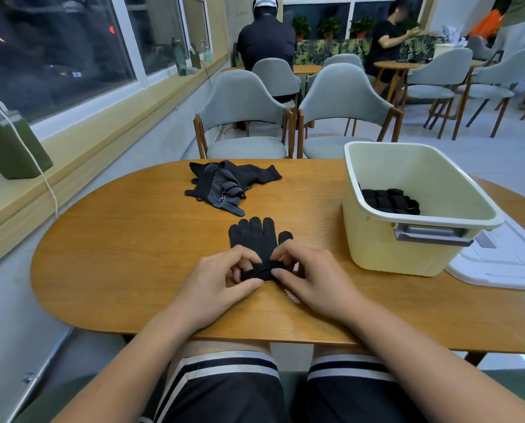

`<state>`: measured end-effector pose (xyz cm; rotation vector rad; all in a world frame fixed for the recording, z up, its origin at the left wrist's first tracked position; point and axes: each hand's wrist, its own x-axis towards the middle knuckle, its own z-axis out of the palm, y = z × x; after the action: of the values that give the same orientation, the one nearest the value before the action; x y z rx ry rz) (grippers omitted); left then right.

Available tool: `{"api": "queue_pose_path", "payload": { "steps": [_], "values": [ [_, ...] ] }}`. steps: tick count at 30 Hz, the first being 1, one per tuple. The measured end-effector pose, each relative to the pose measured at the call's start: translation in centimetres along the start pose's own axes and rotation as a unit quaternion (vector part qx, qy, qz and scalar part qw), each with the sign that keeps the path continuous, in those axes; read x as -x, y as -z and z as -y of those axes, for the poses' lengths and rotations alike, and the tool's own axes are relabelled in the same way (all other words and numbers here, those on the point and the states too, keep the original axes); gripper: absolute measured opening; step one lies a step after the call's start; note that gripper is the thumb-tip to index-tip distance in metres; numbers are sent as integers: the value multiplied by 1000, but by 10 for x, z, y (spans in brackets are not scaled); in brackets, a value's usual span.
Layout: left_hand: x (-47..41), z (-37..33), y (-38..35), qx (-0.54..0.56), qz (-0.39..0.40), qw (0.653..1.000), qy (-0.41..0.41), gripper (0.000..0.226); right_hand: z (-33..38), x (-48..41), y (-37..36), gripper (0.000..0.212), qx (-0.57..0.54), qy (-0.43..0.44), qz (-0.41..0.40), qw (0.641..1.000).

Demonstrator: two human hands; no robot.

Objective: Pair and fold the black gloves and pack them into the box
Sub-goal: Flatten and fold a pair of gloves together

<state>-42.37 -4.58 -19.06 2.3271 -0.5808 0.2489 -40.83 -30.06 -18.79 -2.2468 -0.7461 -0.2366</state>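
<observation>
A stacked pair of black gloves lies flat in the middle of the wooden table, fingers pointing away from me. Its cuff end is rolled into a tight bundle near me. My left hand and my right hand both pinch that rolled cuff from either side. Farther back lies a loose heap of black gloves with white grip dots. The cream plastic box stands on the right, with folded black gloves at its bottom.
A white lid lies on the table behind the box at the right edge. Grey chairs stand at the table's far side. A green device with a white cable sits on the window ledge at the left. People sit at tables beyond.
</observation>
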Motion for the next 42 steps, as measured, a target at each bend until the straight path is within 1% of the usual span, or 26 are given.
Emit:
{"api": "queue_pose_path", "payload": {
  "steps": [2,4,7,12,17,19,21,23,25,27,31,36,39,42],
  "values": [
    [-1,-3,-4,15,-21,1000,13,26,-2,-1,1,9,-17,-13,-10,1000],
    [-2,-4,-6,19,-27,999,22,18,-4,-2,2,5,-31,-36,-17,999],
    [-5,-1,-6,26,-21,999,37,5,-5,-4,1,7,-34,-58,-19,998],
    [-4,-2,-8,-2,-32,999,36,11,-6,-6,-3,12,8,-51,-20,998],
    [-2,-7,-5,-37,-52,998,13,14,-4,-5,-4,8,32,-35,-28,998],
    [0,-10,-5,-76,-57,995,-24,15,-4,-3,-4,7,38,-12,-24,999],
    [2,-10,-6,-101,-52,992,-47,15,-4,-1,-3,15,53,22,-13,998],
    [2,-9,-6,-108,-48,992,-53,15,-2,-1,-3,19,73,52,-1,996],
    [2,-8,-6,-110,-46,991,-52,12,0,-1,-3,16,88,65,6,994],
    [3,-8,-6,-103,-45,992,-50,10,1,-1,-3,14,89,63,8,994],
    [2,-6,-7,-92,-28,995,-40,16,4,0,-4,13,85,51,26,995],
    [1,-5,-8,-98,-43,994,-34,15,3,-2,-5,15,91,47,24,994],
    [3,-5,-7,-77,-52,995,-20,11,2,-1,-3,12,45,36,18,998],
    [1,-5,-4,-30,-51,998,7,18,1,-1,0,14,-14,3,14,1000]
  ]
}}
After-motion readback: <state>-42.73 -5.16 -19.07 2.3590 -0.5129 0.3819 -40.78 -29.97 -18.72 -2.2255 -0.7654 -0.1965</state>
